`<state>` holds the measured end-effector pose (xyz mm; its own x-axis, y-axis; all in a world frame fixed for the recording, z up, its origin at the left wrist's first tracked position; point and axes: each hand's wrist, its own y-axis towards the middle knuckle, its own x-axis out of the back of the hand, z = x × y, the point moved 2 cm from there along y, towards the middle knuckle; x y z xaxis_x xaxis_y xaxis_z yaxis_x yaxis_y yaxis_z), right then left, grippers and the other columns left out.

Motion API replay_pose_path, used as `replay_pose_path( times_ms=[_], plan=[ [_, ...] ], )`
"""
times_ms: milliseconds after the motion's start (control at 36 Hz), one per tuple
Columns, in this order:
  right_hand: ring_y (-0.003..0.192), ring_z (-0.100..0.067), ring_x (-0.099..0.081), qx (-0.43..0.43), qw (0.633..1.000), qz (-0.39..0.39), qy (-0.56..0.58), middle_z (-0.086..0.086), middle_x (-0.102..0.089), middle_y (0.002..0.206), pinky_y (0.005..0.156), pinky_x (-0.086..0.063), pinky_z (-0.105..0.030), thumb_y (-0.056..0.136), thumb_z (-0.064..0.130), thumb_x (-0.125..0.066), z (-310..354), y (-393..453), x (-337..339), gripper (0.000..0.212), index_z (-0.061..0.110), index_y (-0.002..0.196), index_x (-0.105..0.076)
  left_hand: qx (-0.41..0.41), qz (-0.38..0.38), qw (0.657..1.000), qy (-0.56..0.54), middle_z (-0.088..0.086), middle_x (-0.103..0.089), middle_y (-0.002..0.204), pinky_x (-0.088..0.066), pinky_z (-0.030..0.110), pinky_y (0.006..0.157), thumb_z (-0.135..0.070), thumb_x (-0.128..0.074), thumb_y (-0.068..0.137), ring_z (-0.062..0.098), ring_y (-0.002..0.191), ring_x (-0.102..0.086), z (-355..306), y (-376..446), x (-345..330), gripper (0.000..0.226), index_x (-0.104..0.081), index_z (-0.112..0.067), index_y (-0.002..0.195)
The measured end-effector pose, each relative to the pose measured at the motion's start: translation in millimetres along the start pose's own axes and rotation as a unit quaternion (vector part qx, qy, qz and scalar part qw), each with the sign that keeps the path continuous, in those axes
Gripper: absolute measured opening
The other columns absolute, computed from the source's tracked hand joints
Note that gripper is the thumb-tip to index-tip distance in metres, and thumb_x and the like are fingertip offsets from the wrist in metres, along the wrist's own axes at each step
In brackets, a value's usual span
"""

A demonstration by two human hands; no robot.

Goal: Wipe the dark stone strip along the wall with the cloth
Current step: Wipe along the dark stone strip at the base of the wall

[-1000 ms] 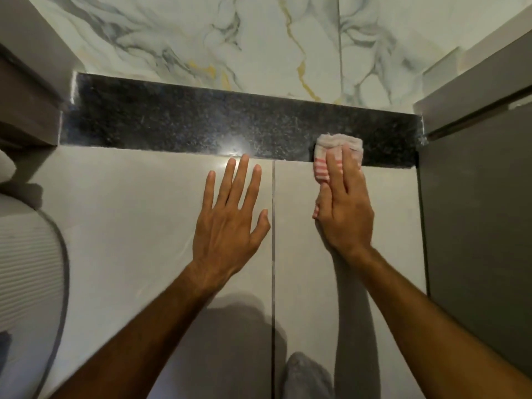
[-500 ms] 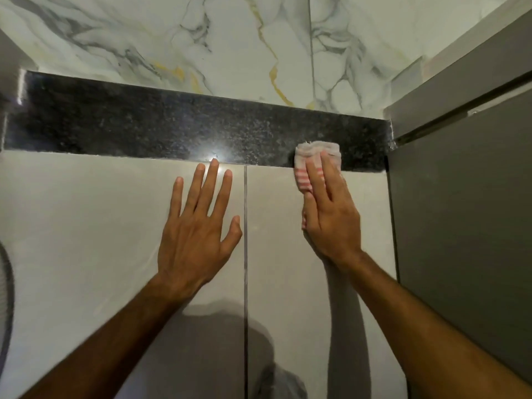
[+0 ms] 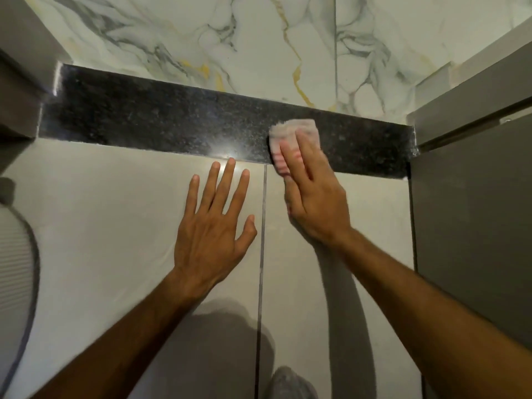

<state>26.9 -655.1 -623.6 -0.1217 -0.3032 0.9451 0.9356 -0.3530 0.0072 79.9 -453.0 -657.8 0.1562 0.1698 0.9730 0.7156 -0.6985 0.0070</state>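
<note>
A dark speckled stone strip (image 3: 161, 122) runs from left to right at the foot of a marble wall. My right hand (image 3: 313, 194) presses a folded white cloth with pink stripes (image 3: 290, 133) flat onto the strip, right of its middle; the fingers cover the cloth's lower part. My left hand (image 3: 213, 226) lies flat on the pale floor tile just below the strip, fingers spread, holding nothing. Its fingertips stop short of the strip's near edge.
Grey panels (image 3: 472, 214) close off the right side and a grey block (image 3: 20, 90) the left end of the strip. A white ribbed object (image 3: 14, 272) sits at the left edge. A grout line (image 3: 262, 254) divides the floor tiles.
My right hand has slid the cloth left along the strip and further up onto it. The view has shifted, bringing the ribbed object back in at the left. My left hand stays planted.
</note>
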Motion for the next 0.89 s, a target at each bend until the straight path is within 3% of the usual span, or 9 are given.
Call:
replay_pose_path(
  times_ms=[83,167,306,361,500,639,722,806,889],
  plan=[
    [0.170,-0.017,-0.025,0.009,0.999,0.027,-0.035,0.007,-0.019,0.184,0.130,-0.046,-0.045,0.114,0.039,-0.042,-27.3,-57.3,11.9,0.064,0.032,0.174,-0.023,0.001,0.003,1.000,-0.006,0.012,-0.007,0.185,-0.012,0.061,0.138,-0.058,-0.033,0.109,0.035,0.171,-0.006,1.8,-2.6,1.5,0.079,-0.014,-0.019,0.176],
    [0.170,-0.024,-0.026,-0.106,0.994,-0.002,-0.030,0.003,-0.016,0.185,0.127,-0.048,-0.053,0.112,0.043,-0.035,-47.7,-66.5,22.8,0.067,0.027,0.175,-0.021,0.013,0.002,1.000,-0.015,0.012,-0.007,0.184,-0.015,0.062,0.137,-0.060,-0.031,0.109,0.035,0.171,-0.007,1.9,-3.6,2.2,0.079,-0.014,-0.020,0.176],
    [0.171,-0.034,-0.019,-0.254,0.964,-0.068,-0.030,-0.013,-0.015,0.184,0.137,-0.031,-0.055,0.116,0.039,-0.037,-22.1,10.1,8.1,0.069,0.014,0.176,-0.013,0.046,-0.002,0.999,-0.012,0.015,-0.009,0.184,-0.018,0.063,0.136,-0.062,-0.011,0.109,0.038,0.170,-0.010,2.5,-3.3,5.0,0.079,-0.014,-0.019,0.176],
    [0.171,-0.035,-0.016,-0.245,0.968,-0.054,-0.027,-0.014,-0.012,0.184,0.138,-0.026,-0.055,0.118,0.039,-0.038,7.4,46.8,-2.2,0.069,0.013,0.176,-0.011,0.058,-0.006,0.998,-0.006,0.016,-0.010,0.184,-0.018,0.062,0.137,-0.061,-0.016,0.110,0.039,0.170,-0.011,4.4,-3.6,6.8,0.078,-0.015,-0.018,0.175],
    [0.173,-0.027,-0.012,-0.084,0.996,0.001,-0.027,-0.004,-0.011,0.186,0.143,-0.016,-0.044,0.117,0.044,-0.036,82.4,58.4,-24.0,0.065,0.024,0.176,-0.017,0.080,-0.010,0.997,0.009,0.016,-0.012,0.183,-0.017,0.060,0.138,-0.059,-0.022,0.111,0.037,0.170,-0.013,20.0,-14.8,12.3,0.077,-0.017,-0.018,0.175],
    [0.171,-0.022,-0.021,-0.015,0.999,0.020,-0.028,0.003,-0.019,0.184,0.138,-0.032,-0.046,0.114,0.044,-0.038,68.8,-14.7,-18.0,0.062,0.033,0.174,-0.024,0.134,-0.011,0.990,0.028,0.016,-0.011,0.183,-0.015,0.060,0.138,-0.054,-0.028,0.111,0.037,0.170,-0.011,66.7,-52.2,23.5,0.075,-0.018,-0.017,0.175],
    [0.170,-0.027,-0.025,-0.100,0.994,-0.018,-0.028,0.000,-0.020,0.184,0.135,-0.037,-0.051,0.114,0.039,-0.041,53.0,-17.7,-12.3,0.064,0.029,0.175,-0.021,0.180,-0.014,0.983,0.042,0.016,-0.012,0.183,-0.019,0.063,0.136,-0.053,-0.026,0.110,0.037,0.170,-0.013,92.5,-74.8,32.5,0.074,-0.020,-0.017,0.175],
    [0.169,-0.033,-0.024,-0.207,0.976,-0.070,-0.022,-0.009,-0.019,0.183,0.138,-0.030,-0.052,0.116,0.039,-0.039,63.6,23.2,-19.2,0.065,0.020,0.175,-0.019,0.198,-0.023,0.979,0.041,0.015,-0.011,0.183,-0.017,0.063,0.136,-0.051,-0.029,0.109,0.035,0.170,-0.011,93.8,-78.7,33.9,0.074,-0.018,-0.018,0.175],
    [0.171,-0.035,-0.016,-0.193,0.980,-0.055,-0.007,-0.013,-0.013,0.184,0.142,-0.017,-0.052,0.117,0.042,-0.034,100.4,74.7,-36.4,0.067,0.016,0.176,-0.015,0.202,-0.029,0.978,0.032,0.015,-0.012,0.183,-0.016,0.063,0.137,-0.049,-0.030,0.109,0.034,0.170,-0.012,93.7,-74.2,32.2,0.074,-0.018,-0.017,0.175]
  ],
)
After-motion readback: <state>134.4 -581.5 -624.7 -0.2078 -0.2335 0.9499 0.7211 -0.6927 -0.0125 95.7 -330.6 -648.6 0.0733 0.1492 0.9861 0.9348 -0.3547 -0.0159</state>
